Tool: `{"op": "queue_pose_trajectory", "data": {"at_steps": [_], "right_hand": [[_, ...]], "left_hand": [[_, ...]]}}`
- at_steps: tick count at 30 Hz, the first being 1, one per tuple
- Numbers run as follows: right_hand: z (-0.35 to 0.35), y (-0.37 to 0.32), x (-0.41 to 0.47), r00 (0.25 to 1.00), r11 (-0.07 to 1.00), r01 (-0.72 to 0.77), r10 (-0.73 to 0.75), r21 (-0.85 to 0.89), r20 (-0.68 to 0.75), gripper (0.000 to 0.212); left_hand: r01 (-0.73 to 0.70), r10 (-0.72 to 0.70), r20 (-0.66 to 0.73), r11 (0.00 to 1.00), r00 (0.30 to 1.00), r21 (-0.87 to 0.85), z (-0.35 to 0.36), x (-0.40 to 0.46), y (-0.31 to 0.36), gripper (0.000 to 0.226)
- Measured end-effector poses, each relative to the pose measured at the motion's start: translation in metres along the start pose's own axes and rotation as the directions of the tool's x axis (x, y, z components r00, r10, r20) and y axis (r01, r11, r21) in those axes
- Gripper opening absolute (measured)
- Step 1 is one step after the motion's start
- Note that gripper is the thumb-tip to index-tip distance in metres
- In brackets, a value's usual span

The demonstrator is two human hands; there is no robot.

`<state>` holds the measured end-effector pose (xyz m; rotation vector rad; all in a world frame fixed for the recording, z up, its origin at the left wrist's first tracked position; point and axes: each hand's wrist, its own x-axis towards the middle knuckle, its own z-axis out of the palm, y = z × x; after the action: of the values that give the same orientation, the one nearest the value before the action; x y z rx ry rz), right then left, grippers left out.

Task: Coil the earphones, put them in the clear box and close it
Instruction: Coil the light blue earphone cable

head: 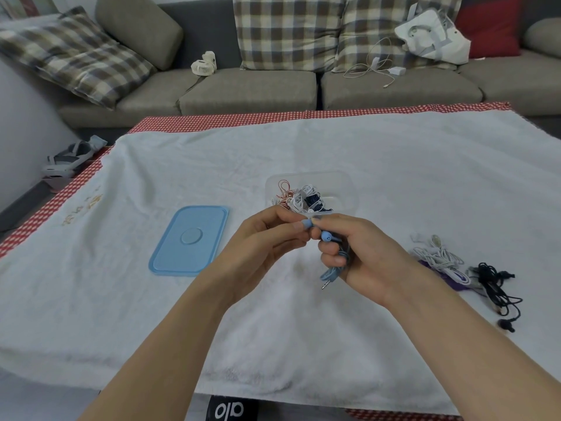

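Hands meet just above the middle of the surface [273, 344], a white towel over a red-checked cloth. The right hand [361, 253] has its fingers [329, 259] curled round a bundle of the blue earphones [335, 264], the coil pressed into the palm, the plug [324, 285] dangling free below and one bud [326, 237] poking out on top. The left hand [264, 241] pinches the other bud [307, 223] at thumb and fingertip. Both hands are thus closed on the same set.

The cord looks light, thin and limp, with some spring; a loose coil will likely unwind once released, so it is best held across the whole bundle, loops pinched together, not by a single strand. The buds are small, hard and smooth, easy to lose from a pinch; tugging at the cord joint or plug seems unwise.

To the right lie more uncoiled sets, a white one [438, 256] and a black one [494, 287], touching in a heap. Left of the hands the blue lid [189, 240] lies flat. Just beyond the hands stands the box [343, 189], open, with several coiled sets [300, 197] already inside: red-and-white, white, dark blue. Its walls are clear and look rigid and light, so it may slide when loaded.
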<state>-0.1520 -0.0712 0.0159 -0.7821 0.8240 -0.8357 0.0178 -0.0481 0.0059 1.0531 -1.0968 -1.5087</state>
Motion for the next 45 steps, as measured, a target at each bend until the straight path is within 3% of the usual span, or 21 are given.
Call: {"op": "queue_pose_trajectory", "data": {"at_steps": [7,22,29,32,36,39,45], "right_hand": [[0.001,0.003,0.002,0.999,1.0,-0.01,0.011,0.019,-0.05,0.017],[0.005,0.007,0.005,0.995,0.999,-0.037,0.04,0.034,-0.091,0.015],[0.006,0.006,0.004,0.996,1.0,0.012,-0.011,0.002,-0.09,0.025],[0.008,0.007,0.003,0.992,0.999,0.038,-0.041,-0.03,-0.121,0.025],[0.009,0.007,0.004,0.988,0.998,0.062,-0.064,-0.017,-0.144,0.017],[0.01,0.005,0.003,0.994,0.996,0.023,-0.014,0.083,-0.106,0.016],[0.008,0.001,-0.002,0.99,0.937,-0.138,0.133,0.322,0.037,0.043]], "left_hand": [[0.01,-0.011,-0.053,1.0,0.999,-0.015,0.003,0.001,-0.002,0.01],[0.183,-0.192,-0.041,0.97,0.981,-0.161,0.0,0.002,0.0,0.007],[0.056,-0.057,-0.056,0.998,0.997,-0.025,-0.003,0.001,0.002,0.002],[-0.045,0.059,-0.103,0.99,0.993,0.131,-0.002,0.0,-0.001,0.001],[-0.197,0.277,-0.18,0.909,0.944,0.368,0.006,-0.003,-0.003,0.005],[-0.256,0.38,-0.196,0.849,0.904,0.463,0.012,-0.005,-0.005,0.003],[-0.339,0.59,-0.152,0.635,0.793,0.694,0.016,-0.007,-0.012,0.007]]}}
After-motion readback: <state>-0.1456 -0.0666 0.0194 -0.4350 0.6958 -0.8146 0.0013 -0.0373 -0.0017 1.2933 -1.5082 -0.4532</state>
